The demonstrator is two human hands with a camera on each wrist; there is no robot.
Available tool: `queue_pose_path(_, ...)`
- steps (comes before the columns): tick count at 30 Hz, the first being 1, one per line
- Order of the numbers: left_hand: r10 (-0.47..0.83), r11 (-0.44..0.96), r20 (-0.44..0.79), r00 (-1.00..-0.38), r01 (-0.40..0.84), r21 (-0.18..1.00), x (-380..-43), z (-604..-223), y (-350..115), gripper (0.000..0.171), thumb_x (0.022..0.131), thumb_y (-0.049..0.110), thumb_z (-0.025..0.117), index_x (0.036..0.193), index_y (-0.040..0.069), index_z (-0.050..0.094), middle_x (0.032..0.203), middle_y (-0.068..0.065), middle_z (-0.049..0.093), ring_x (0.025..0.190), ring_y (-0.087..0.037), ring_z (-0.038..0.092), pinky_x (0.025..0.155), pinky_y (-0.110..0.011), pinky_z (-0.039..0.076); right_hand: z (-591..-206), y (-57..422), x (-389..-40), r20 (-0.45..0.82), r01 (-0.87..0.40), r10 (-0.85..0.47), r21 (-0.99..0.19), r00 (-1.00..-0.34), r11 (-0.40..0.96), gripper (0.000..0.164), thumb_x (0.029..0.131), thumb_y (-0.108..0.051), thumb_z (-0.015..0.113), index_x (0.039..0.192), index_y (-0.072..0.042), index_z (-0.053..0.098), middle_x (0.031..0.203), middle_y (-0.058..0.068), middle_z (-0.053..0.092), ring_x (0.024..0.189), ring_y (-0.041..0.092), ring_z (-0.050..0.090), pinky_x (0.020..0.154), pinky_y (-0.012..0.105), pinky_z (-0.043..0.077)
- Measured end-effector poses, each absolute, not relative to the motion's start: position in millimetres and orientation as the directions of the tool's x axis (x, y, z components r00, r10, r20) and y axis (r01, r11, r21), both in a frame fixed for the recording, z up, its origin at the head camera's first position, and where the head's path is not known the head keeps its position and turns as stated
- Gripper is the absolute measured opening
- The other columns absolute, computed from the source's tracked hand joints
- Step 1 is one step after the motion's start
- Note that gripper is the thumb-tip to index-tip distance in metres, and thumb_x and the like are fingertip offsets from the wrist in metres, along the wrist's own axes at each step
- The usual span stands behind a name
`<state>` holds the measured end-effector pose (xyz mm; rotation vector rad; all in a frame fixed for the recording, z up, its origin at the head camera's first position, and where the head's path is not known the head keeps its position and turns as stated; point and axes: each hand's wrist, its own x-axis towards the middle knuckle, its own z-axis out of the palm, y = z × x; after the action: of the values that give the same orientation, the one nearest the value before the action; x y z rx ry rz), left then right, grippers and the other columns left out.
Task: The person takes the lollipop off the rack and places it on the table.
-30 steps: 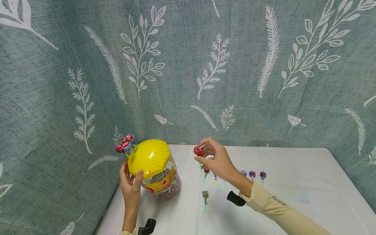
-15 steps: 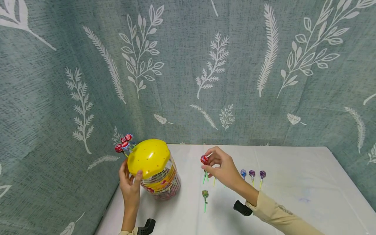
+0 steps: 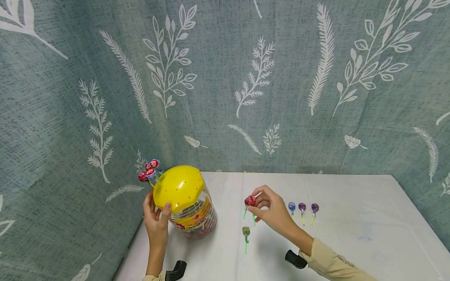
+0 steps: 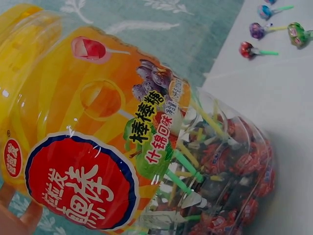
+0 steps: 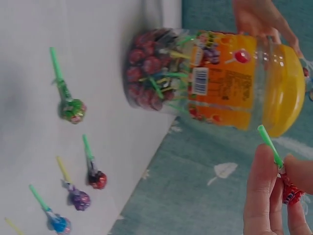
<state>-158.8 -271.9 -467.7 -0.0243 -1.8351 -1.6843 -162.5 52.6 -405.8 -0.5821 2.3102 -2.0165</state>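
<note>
Gripping the jar (image 3: 188,205), left hand (image 3: 156,227) is partly hidden; right hand (image 3: 273,207) pinches a lollipop (image 5: 292,194).

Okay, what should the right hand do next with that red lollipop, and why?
Probably lower the red lollipop onto the white table near the loose lollipops: the right hand seems to pinch it above the surface, others already lie spread there, and the left hand grips the jar.
</note>
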Motion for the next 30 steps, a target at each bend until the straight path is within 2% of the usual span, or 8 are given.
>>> queue_pose_path(7, -0.398, 0.179, 0.468, -0.789, 0.433, 0.883, -161, -470, -272, 0.067, 0.086, 0.007, 0.058, 0.147, 0.009, 0.029, 0.148, -0.008, 0.031, 0.132, -0.018, 0.034, 0.097, -0.025, 0.031, -421, 58, -163, 0.194, -0.234, -0.267, -0.964, -0.944, 0.128, 0.028, 0.082, 0.006, 0.067, 0.105, 0.003, 0.052, 0.082, 0.021, 0.059, 0.068, 0.040, 0.060, 0.055, 0.041, 0.054)
queue_pose_path(14, -0.399, 0.188, 0.455, -0.796, 0.415, 0.890, -162, -470, -272, 0.068, 0.086, 0.007, 0.058, 0.147, 0.010, 0.029, 0.149, -0.006, 0.032, 0.132, -0.017, 0.033, 0.097, -0.025, 0.031, -466, 62, -170, 0.186, -0.210, -0.207, -0.972, -0.961, 0.102, 0.032, 0.079, 0.003, 0.072, 0.105, -0.001, 0.053, 0.080, 0.017, 0.061, 0.063, 0.030, 0.062, 0.051, 0.037, 0.053)
queue_pose_path(19, -0.406, 0.176, 0.451, -0.795, 0.416, 0.892, -162, -470, -273, 0.068, 0.087, 0.007, 0.058, 0.148, 0.011, 0.028, 0.148, -0.006, 0.032, 0.130, -0.017, 0.035, 0.096, -0.023, 0.032, -487, 59, -168, 0.096, -0.109, -0.127, -0.988, -0.987, 0.105, 0.033, 0.077, 0.004, 0.073, 0.103, -0.004, 0.055, 0.078, 0.013, 0.060, 0.060, 0.023, 0.062, 0.051, 0.040, 0.053)
queue_pose_path(23, -0.411, 0.172, 0.445, -0.796, 0.412, 0.895, -161, -469, -272, 0.067, 0.086, 0.007, 0.058, 0.147, 0.013, 0.029, 0.148, -0.005, 0.033, 0.130, -0.017, 0.034, 0.097, -0.022, 0.032, -501, 57, -165, 0.027, -0.035, -0.090, -0.996, -0.996, 0.085, 0.034, 0.075, 0.007, 0.073, 0.102, -0.002, 0.054, 0.076, 0.012, 0.060, 0.057, 0.018, 0.060, 0.051, 0.043, 0.053)
queue_pose_path(26, -0.412, 0.175, 0.445, -0.795, 0.410, 0.895, -160, -469, -272, 0.067, 0.086, 0.008, 0.058, 0.147, 0.014, 0.030, 0.148, -0.005, 0.032, 0.130, -0.017, 0.034, 0.097, -0.022, 0.032, -511, 56, -164, -0.008, 0.002, -0.081, -0.997, -0.997, 0.073, 0.036, 0.074, 0.007, 0.073, 0.103, 0.000, 0.053, 0.075, 0.012, 0.060, 0.056, 0.017, 0.059, 0.049, 0.038, 0.053)
queue_pose_path(30, -0.409, 0.163, 0.453, -0.792, 0.425, 0.891, -161, -470, -271, 0.068, 0.086, 0.008, 0.058, 0.147, 0.010, 0.028, 0.148, -0.007, 0.032, 0.129, -0.017, 0.035, 0.096, -0.020, 0.032, -524, 56, -164, -0.047, 0.041, -0.070, -0.996, -0.996, 0.081, 0.036, 0.074, 0.007, 0.073, 0.103, -0.001, 0.053, 0.073, 0.011, 0.059, 0.055, 0.018, 0.059, 0.048, 0.035, 0.053)
